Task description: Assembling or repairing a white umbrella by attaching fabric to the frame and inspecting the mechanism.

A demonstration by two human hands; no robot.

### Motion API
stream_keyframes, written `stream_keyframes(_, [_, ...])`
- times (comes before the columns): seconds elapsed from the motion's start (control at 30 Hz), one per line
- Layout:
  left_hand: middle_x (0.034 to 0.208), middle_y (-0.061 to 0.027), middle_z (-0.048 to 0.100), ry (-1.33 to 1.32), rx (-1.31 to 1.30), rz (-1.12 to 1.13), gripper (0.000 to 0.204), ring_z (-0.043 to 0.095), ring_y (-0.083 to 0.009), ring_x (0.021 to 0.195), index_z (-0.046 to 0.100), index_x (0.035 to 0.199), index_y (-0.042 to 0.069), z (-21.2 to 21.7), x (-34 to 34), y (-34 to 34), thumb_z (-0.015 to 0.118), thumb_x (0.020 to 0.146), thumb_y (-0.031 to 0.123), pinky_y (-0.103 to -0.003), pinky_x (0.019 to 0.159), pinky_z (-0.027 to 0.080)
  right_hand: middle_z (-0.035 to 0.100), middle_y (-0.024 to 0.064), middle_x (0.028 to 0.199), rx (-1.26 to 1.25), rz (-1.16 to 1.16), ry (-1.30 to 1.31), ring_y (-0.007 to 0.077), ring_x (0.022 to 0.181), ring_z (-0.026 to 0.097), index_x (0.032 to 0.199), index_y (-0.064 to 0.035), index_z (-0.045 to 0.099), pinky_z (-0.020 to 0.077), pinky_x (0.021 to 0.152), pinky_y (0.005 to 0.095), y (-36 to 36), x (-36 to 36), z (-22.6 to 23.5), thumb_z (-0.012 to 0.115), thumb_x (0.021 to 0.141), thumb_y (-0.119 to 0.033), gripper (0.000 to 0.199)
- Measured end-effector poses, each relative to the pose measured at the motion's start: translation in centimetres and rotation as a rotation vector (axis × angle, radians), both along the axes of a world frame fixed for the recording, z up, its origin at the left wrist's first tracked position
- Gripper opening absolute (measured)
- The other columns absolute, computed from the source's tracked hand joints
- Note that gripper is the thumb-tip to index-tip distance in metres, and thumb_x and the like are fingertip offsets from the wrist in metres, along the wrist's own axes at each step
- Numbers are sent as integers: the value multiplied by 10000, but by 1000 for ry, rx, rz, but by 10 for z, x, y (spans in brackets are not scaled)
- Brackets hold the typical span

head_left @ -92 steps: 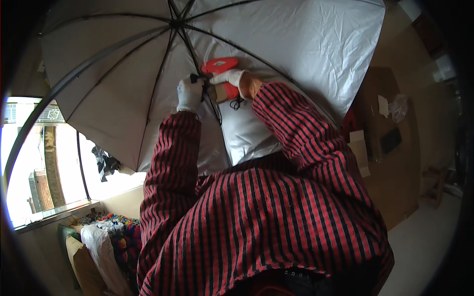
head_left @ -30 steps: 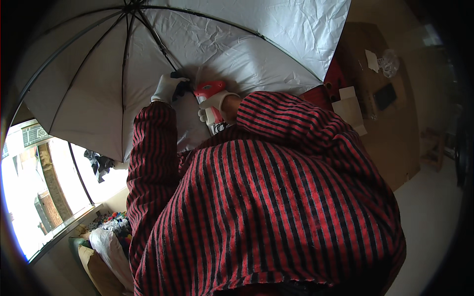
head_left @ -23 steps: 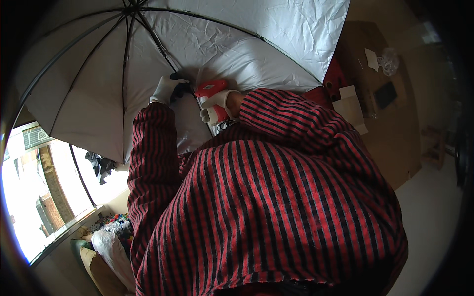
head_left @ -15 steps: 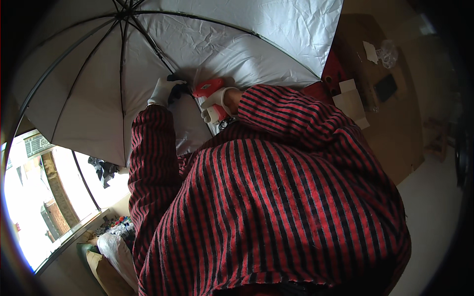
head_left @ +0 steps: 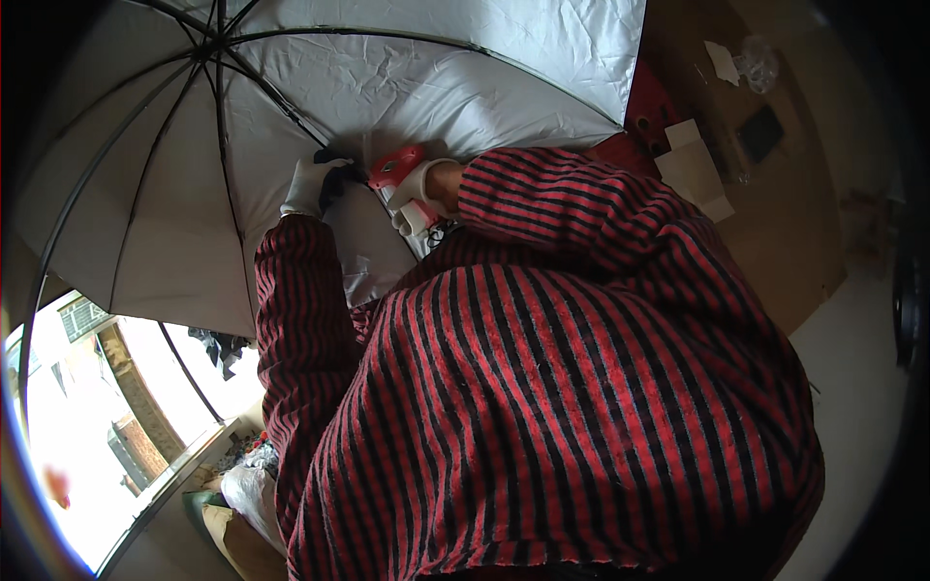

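Note:
An opened umbrella (head_left: 407, 87) with silver-grey cloth and black ribs spreads out in front of me. My left hand (head_left: 315, 182), in a pale glove with dark fingers, is closed on a rib and the cloth beside it. Just to its right, my right hand (head_left: 422, 194) in a white glove grips a red hand tool (head_left: 395, 167). The tool has a rounded red head, close to my left fingers and against the umbrella cloth. Its lower part and what its tip touches are mostly hidden by my hand. Dark loops, perhaps a cord, show below the right hand.
A brown board or tabletop (head_left: 765, 213) lies at the right, bearing a white box (head_left: 693, 169), a dark flat object (head_left: 760, 134) and crumpled clear plastic (head_left: 758, 66). At lower left are a bright window (head_left: 107, 426) and a white plastic bag (head_left: 254, 499).
The view has shifted slightly, so the umbrella and both hands appear a little farther left. My left hand and the red tool remain close together; both grips look the same.

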State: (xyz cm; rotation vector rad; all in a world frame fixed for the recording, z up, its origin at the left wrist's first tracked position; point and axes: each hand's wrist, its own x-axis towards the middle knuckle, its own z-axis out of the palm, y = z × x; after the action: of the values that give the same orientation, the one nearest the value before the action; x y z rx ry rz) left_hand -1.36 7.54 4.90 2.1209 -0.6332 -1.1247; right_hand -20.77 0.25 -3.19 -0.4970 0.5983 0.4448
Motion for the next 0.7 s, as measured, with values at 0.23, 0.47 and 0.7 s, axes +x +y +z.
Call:
stream_keyframes(0.23, [635, 5, 603, 33, -8, -6, 113, 475, -57, 455, 677, 827, 35, -9, 12, 11, 661, 818, 146, -229, 419, 339, 654, 218, 984, -1, 73, -59, 369, 869, 662, 1131, 13, 496, 538, 692, 512, -11, -10, 26, 558, 919, -156, 279])
stream_keyframes(0.47, [667, -2, 630, 12, -7, -16, 107, 471, -53, 456, 680, 815, 38, -8, 4, 5, 652, 825, 141, -217, 424, 336, 645, 218, 906, 95, 61, -87, 347, 769, 665, 1049, -4, 511, 535, 599, 493, -15, -7, 27, 606, 880, -86, 211])
stream_keyframes(0.7, [689, -30, 675, 0, 32, -1, 127, 491, -53, 468, 691, 833, 27, -4, -2, -1, 651, 826, 148, -200, 437, 352, 647, 207, 913, 152, 65, -104, 339, 789, 665, 1016, -10, 511, 533, 599, 473, -17, -9, 20, 615, 870, -82, 193])
